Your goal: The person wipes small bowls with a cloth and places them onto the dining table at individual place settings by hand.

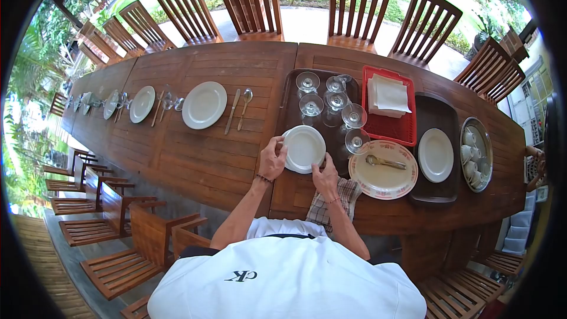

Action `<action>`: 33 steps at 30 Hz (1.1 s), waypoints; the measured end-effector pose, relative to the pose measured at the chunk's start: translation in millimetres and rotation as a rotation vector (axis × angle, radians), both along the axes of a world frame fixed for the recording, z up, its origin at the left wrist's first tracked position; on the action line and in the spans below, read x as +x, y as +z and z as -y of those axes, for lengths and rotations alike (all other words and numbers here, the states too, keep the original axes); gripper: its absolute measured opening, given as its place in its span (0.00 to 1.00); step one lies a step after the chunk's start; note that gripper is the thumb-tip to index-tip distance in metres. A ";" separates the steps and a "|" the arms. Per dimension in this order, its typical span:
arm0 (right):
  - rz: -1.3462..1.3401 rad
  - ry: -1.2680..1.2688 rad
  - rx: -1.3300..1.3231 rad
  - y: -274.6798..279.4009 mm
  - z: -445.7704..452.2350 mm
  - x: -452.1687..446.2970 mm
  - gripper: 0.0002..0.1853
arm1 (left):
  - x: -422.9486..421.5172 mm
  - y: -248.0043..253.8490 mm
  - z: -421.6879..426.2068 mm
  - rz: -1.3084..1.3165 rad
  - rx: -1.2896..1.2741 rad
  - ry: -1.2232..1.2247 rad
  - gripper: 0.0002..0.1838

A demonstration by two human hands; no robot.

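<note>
A small white plate [305, 149] is held between my two hands at the front edge of the dark tray [289, 101]. My left hand [273, 158] grips its left rim with curled fingers. On the lower right rim, my right hand [325, 176] presses with its fingers together. A checked cloth [354, 195] hangs beside my right wrist. Upside-down stemmed glasses [311, 105] stand on the tray behind the plate. To the right, a patterned oval platter [384, 184] holds spoons [387, 162].
A red basket [413, 133] holds white napkins [388, 94]. Farther right are a white plate [436, 155] on another tray and a round tray of cups [471, 153]. Place settings with plates [204, 105] line the left. Chairs [248, 0] surround the table. Another person's hand [535, 155] shows at right.
</note>
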State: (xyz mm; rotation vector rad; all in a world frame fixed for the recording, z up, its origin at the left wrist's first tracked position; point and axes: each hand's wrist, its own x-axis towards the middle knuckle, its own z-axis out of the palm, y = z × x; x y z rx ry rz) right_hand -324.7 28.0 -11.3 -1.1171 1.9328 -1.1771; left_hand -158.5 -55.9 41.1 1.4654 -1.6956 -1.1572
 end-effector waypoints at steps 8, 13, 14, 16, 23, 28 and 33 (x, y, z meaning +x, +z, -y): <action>0.532 0.057 0.059 20.2 -8.4 11.2 0.19 | 11.2 22.5 -22.2 -0.603 0.033 -0.134 0.18; 0.582 0.073 0.061 21.0 -16.1 22.3 0.17 | 27.1 23.1 -29.0 -0.730 0.128 -0.142 0.17; 0.571 0.059 0.055 20.3 -18.0 23.4 0.15 | 31.5 23.7 -30.6 -0.678 0.130 -0.155 0.16; 0.557 0.047 0.048 21.0 -22.0 25.5 0.14 | 37.2 27.9 -35.9 -0.649 0.129 -0.151 0.15; 0.564 -0.068 0.025 22.3 -35.8 28.4 0.13 | 46.0 26.3 -56.5 -0.519 0.046 -0.147 0.07; 0.626 -0.124 -0.092 15.8 -42.1 25.1 0.12 | 45.0 33.7 -65.9 -0.613 0.035 -0.228 0.05; 0.714 -0.103 -0.207 18.3 -45.4 18.3 0.11 | 49.4 38.3 -66.0 -0.424 -0.190 -0.253 0.05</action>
